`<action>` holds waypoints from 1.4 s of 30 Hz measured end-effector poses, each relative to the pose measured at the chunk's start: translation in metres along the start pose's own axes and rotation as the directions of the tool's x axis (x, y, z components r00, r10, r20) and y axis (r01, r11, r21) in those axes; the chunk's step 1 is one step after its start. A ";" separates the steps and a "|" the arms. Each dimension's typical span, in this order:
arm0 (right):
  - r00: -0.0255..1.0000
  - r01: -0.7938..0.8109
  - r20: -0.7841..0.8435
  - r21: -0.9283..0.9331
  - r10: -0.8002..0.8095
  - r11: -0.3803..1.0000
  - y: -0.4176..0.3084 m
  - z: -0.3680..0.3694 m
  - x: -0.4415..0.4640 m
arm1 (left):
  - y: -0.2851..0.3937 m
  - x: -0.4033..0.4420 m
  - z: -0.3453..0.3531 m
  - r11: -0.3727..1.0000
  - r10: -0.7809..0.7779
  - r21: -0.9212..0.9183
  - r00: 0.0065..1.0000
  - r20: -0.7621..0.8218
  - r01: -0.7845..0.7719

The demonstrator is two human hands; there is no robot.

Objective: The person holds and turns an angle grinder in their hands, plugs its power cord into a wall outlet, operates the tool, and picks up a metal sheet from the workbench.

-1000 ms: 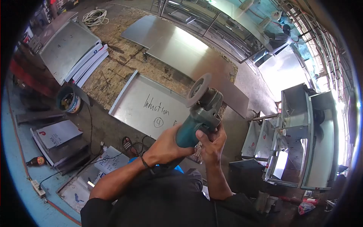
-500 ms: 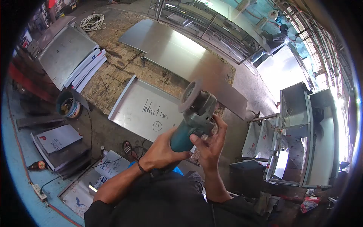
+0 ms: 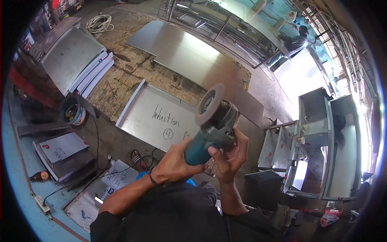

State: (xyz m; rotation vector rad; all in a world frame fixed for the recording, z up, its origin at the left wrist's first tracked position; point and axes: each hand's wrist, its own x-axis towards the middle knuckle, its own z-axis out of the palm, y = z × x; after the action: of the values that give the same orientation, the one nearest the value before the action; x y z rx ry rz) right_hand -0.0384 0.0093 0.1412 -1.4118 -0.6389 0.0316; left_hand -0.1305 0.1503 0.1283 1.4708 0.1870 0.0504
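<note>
An angle grinder (image 3: 197,147) with a teal body and a dark gear head is held up over the workbench, its thin round disc (image 3: 210,103) tilted up and facing left. My left hand (image 3: 175,162) is wrapped around the body, thumb across the near end. On the other side, my right hand (image 3: 230,155) grips near the gear head, with the thumb on the body and the fingers partly hidden behind it. Beyond the grinder lies a folded metal panel (image 3: 141,117) marked "Induction" and a circled 4.
A long metal sheet (image 3: 189,56) lies across the wooden bench (image 3: 109,86). Stacked panels (image 3: 72,56) and a coiled cable (image 3: 99,24) are at the left, a bucket (image 3: 74,111) below them. Metal cabinets (image 3: 318,149) stand at the right. Another person (image 3: 296,42) works at the far right.
Both hands and the grinder have shifted slightly right. The disc has turned, so more of its flat face shows.
</note>
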 end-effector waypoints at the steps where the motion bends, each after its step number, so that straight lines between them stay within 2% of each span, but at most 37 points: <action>1: 1.000 0.021 -0.004 -0.004 -0.021 1.000 -0.002 0.001 0.001 | 0.002 0.000 0.000 1.000 -0.001 0.001 1.000 0.004 0.001; 4: 0.997 0.069 -0.015 -0.041 -0.069 0.997 -0.001 -0.003 0.001 | 0.005 0.000 0.000 1.000 -0.012 0.019 1.000 0.012 0.012; 6: 0.994 0.106 -0.017 -0.068 -0.108 0.992 0.001 -0.002 0.004 | -0.003 0.002 0.001 0.995 0.084 0.058 0.996 -0.016 -0.083; 8: 0.998 0.041 -0.039 0.009 -0.041 0.999 0.001 0.000 0.004 | -0.007 0.003 0.003 0.997 0.075 0.034 0.997 -0.026 -0.074; 10: 0.999 0.017 -0.049 -0.002 -0.017 1.000 0.001 0.002 0.005 | -0.005 0.004 0.003 0.998 0.069 0.013 0.997 -0.034 -0.068; 12: 0.998 -0.013 -0.060 -0.010 0.013 1.000 0.001 0.003 0.004 | 0.001 0.002 0.002 0.994 -0.086 -0.064 0.996 0.003 0.086; 15: 0.997 -0.017 -0.072 0.013 0.018 1.000 0.003 0.005 0.004 | -0.003 0.004 0.002 0.999 -0.017 -0.033 1.000 -0.005 0.017; 18: 0.996 0.021 -0.086 0.052 -0.017 0.998 0.003 0.006 0.003 | 0.001 0.004 -0.001 1.000 -0.018 0.002 1.000 0.013 0.018; 21: 0.994 -0.042 -0.093 0.068 0.048 0.997 -0.003 0.008 0.007 | 0.010 0.006 -0.002 0.998 -0.056 0.022 0.998 0.022 0.055; 24: 0.991 -0.060 -0.115 0.064 0.067 0.996 0.002 0.008 0.014 | 0.006 0.012 0.000 1.000 -0.020 -0.019 1.000 0.003 0.020; 26: 0.956 -0.272 -0.072 0.143 0.285 0.951 0.015 0.002 0.018 | 0.006 0.019 0.000 0.998 -0.051 -0.024 0.999 0.004 0.052; 27: 0.955 -0.277 -0.069 0.142 0.289 0.950 0.018 0.000 0.020 | 0.005 0.022 0.000 0.996 -0.084 -0.027 0.996 0.004 0.084; 29: 0.817 -0.567 0.048 0.248 0.575 0.785 0.024 -0.002 0.025 | 0.000 0.031 -0.004 0.994 -0.105 -0.030 0.994 -0.001 0.105; 30: 0.810 -0.578 0.056 0.247 0.584 0.778 0.030 -0.002 0.030 | -0.003 0.035 -0.005 0.991 -0.128 -0.032 0.992 -0.004 0.128; 31: 0.818 -0.571 0.067 0.220 0.572 0.791 0.037 -0.002 0.034 | -0.008 0.039 -0.006 0.970 -0.180 -0.159 0.983 0.033 0.183; 35: 0.763 -0.644 0.102 0.202 0.639 0.738 0.056 0.005 0.041 | -0.027 0.055 -0.016 0.956 -0.239 -0.169 0.971 0.029 0.241; 37: 0.745 -0.665 0.087 0.163 0.661 0.729 0.067 0.000 0.042 | -0.029 0.056 -0.019 0.949 -0.236 -0.191 0.968 0.090 0.249; 42: 0.780 -0.623 0.028 0.131 0.626 0.771 0.071 0.001 0.034 | -0.030 0.052 -0.021 0.938 -0.274 -0.184 0.953 0.126 0.294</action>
State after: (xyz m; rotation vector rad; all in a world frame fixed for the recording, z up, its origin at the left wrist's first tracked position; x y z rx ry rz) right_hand 0.0145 0.0365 0.0900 -1.4366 -0.1173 0.5861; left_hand -0.0854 0.1756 0.0920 1.2287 0.3040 -0.2327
